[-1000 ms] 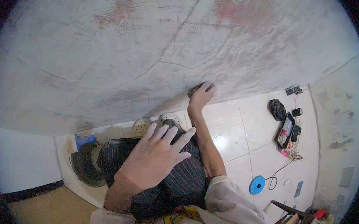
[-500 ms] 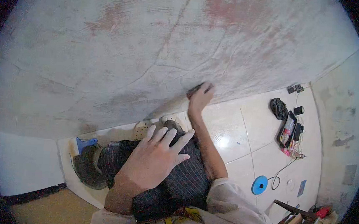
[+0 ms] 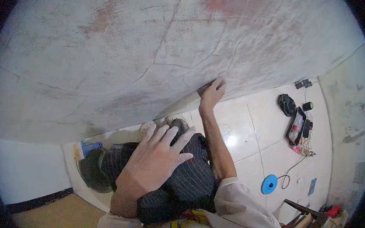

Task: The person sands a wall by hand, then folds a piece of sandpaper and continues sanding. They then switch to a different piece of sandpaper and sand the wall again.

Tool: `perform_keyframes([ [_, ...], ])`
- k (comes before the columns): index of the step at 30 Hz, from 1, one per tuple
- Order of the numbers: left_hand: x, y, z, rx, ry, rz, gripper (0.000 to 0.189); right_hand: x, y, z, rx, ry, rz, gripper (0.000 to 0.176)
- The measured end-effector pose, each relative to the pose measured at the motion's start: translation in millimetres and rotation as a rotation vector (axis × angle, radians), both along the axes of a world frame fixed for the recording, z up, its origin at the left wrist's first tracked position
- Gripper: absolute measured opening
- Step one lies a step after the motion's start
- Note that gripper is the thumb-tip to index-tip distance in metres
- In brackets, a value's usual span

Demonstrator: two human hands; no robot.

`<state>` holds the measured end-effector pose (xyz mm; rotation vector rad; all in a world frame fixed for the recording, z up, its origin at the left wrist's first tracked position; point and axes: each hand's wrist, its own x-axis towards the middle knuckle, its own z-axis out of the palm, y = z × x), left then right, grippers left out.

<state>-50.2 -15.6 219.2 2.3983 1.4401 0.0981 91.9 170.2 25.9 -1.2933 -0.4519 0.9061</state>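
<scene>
My right hand point(image 3: 212, 95) is closed around a dark brown, flat piece of sandpaper point(image 3: 204, 88), pressed to the lower part of the pale plaster wall point(image 3: 122, 63). Its fingers partly cover the sandpaper. My left hand point(image 3: 158, 157) holds nothing; its whitish, dusty fingers are spread, palm down, over the dark striped trousers point(image 3: 190, 178) at my knees. Reddish-brown patches and scratch marks show on the wall, along with long cracks or ridges.
On the tiled floor point(image 3: 237, 118) to the right are a blue disc point(image 3: 269, 184), a black tray point(image 3: 295, 128) with items and wires, and a crumpled black bag point(image 3: 286, 105). Wooden pieces point(image 3: 306, 224) lie at lower right. A blue object point(image 3: 91, 148) sits at left.
The view has shifted slightly. My right hand, blurred before, now shows sharply, with the sandpaper still against the wall. My left hand stays spread over the trousers.
</scene>
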Motion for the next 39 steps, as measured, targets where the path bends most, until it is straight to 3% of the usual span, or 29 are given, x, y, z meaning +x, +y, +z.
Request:
perform_keyframes([
  [2, 0, 0, -3, 0.007, 0.001, -0.013, 0.058, -10, -3, -13, 0.105, -0.496, -0.059, 0.04],
  [6, -1, 2, -2, -0.022, 0.013, -0.012, 0.059, -9, 2, -13, 0.099, -0.454, -0.1, 0.039],
  [7, -1, 0, -1, -0.028, 0.018, -0.003, 0.059, -5, 0, -1, -0.045, -0.015, 0.023, 0.038],
  [8, -2, 0, -1, -0.011, 0.005, -0.009, 0.059, -5, 0, -4, -0.044, -0.015, 0.032, 0.038],
  [10, -4, 1, -3, 0.008, -0.005, -0.01, 0.059, -8, -1, -10, 0.068, -0.338, -0.028, 0.037],
  [12, -6, 3, -8, 0.042, -0.061, -0.03, 0.058, -17, -3, -16, 0.06, -0.252, -0.036, 0.035],
  [14, -9, 6, -9, 0.031, -0.069, -0.004, 0.057, -14, -3, -19, 0.137, -0.457, -0.041, 0.035],
  [15, -10, 8, -9, 0.021, -0.088, 0.02, 0.056, -9, -4, -8, -0.015, -0.221, 0.03, 0.036],
  [18, -14, 13, -2, -0.045, -0.192, 0.094, 0.055, 12, -1, 0, 0.079, -0.093, -0.083, 0.031],
  [21, -16, 14, -13, 0.048, -0.221, 0.161, 0.056, 17, -19, 51, 0.163, -0.164, -0.228, 0.037],
  [26, -12, 28, -10, 0.113, -0.432, 0.248, 0.061, 17, -45, 112, 0.237, -0.246, -0.086, 0.045],
  [29, -4, 26, -5, 0.2, -0.506, 0.314, 0.07, 4, -83, 177, 0.391, -0.373, 0.195, 0.041],
  [30, -2, 25, -5, 0.268, -0.53, 0.329, 0.075, -2, -92, 183, 0.404, -0.368, 0.209, 0.041],
  [32, 2, 24, -9, 0.299, -0.642, 0.329, 0.078, -13, -107, 193, 0.422, -0.658, 0.301, 0.033],
  [34, -4, 24, -11, 0.331, -0.756, 0.326, 0.081, -30, -124, 203, 0.406, -0.686, 0.396, 0.027],
  [36, -7, 23, -1, 0.08, -0.901, 0.344, 0.085, -42, -132, 207, 0.503, -0.834, 0.459, 0.025],
  [37, -8, 18, 5, -0.077, -1.014, 0.414, 0.083, -46, -137, 210, 0.408, -0.722, 0.552, 0.028],
  [39, -11, 23, -21, 0.104, -0.977, 0.381, 0.081, -48, -134, 196, 0.432, -0.755, 0.573, 0.029],
])
